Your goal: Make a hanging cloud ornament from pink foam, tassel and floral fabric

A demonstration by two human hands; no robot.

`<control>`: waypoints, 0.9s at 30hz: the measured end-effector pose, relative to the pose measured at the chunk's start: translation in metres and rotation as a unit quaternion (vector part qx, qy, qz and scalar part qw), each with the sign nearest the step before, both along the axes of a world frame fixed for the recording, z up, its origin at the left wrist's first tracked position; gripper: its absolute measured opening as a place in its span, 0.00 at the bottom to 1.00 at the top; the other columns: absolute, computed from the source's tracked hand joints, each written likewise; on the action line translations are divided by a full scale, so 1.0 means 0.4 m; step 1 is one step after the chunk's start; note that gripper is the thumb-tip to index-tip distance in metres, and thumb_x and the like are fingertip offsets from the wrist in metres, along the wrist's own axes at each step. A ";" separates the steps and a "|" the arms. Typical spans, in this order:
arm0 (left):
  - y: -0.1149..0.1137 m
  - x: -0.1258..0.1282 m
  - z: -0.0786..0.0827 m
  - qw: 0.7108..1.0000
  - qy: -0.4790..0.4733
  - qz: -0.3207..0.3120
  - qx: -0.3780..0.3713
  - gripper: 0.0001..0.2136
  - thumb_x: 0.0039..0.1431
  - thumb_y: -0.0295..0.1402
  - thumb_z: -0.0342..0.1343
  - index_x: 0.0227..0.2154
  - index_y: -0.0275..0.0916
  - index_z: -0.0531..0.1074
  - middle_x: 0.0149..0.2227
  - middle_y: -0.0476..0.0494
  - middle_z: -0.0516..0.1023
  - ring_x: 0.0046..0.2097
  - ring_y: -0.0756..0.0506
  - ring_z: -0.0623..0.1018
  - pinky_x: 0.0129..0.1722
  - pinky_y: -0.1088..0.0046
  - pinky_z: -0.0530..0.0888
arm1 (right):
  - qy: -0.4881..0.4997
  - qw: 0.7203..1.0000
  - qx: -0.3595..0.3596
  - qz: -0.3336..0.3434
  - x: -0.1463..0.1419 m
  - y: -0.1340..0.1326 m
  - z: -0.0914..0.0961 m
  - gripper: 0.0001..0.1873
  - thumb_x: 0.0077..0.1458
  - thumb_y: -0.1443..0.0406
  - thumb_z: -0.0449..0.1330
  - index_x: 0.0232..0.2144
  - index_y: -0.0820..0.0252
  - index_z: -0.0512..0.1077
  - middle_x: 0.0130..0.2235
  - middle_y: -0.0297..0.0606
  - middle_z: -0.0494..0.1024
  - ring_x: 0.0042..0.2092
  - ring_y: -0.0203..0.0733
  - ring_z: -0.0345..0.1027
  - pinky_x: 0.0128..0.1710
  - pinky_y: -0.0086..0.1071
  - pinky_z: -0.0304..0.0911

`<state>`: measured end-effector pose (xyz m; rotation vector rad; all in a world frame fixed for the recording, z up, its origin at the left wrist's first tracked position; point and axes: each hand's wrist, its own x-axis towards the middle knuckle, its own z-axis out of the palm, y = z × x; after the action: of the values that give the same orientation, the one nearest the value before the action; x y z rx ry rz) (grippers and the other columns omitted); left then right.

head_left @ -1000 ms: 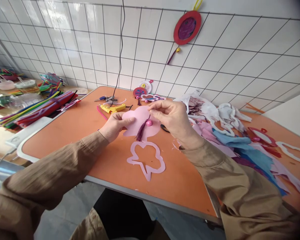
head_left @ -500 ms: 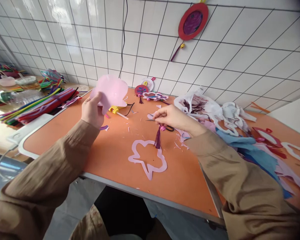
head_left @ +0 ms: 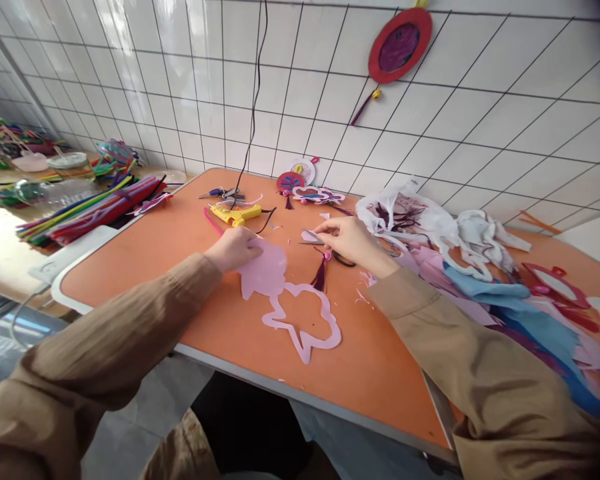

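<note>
- Resting flat on the orange surface, the pink cut-out lay under the fingertips of the left hand; the fingers curled down onto its upper edge (whether they pinched it or only pressed could not be told).
- The right hand pinched the thin cord of a purple tassel between thumb and forefinger, a pink bead hanging just below the fingers and the tassel's end reaching the surface.
- A pink outline frame lay touching the cut-out's lower edge, directly beneath the tassel.
- A yellow glue gun sat just beyond the left hand, its dark cable running up the tiled wall.
- A black scissor loop showed under the right hand, mostly hidden by it.
- To the right, a white plastic bag and blue felt scraps crowded the surface near the right sleeve.
- Bundled pipe cleaners lay well off to the left; a red round ornament hung on the wall.
</note>
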<state>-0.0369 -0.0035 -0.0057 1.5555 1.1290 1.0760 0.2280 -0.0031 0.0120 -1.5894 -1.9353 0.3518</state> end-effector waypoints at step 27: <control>0.101 -0.153 0.041 0.820 0.542 0.177 0.041 0.16 0.42 0.26 0.58 0.38 0.39 0.78 0.43 0.28 0.81 0.48 0.28 0.79 0.43 0.58 0.73 | 0.044 0.999 0.021 0.018 0.017 0.016 -0.006 0.07 0.49 0.69 0.60 0.27 0.59 0.80 0.22 0.35 0.78 0.24 0.39 0.71 0.33 0.35 0.68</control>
<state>-0.0981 0.0371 0.0108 2.1410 2.2134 0.3548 0.2347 0.0031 0.0097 -1.4890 -1.8954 0.3871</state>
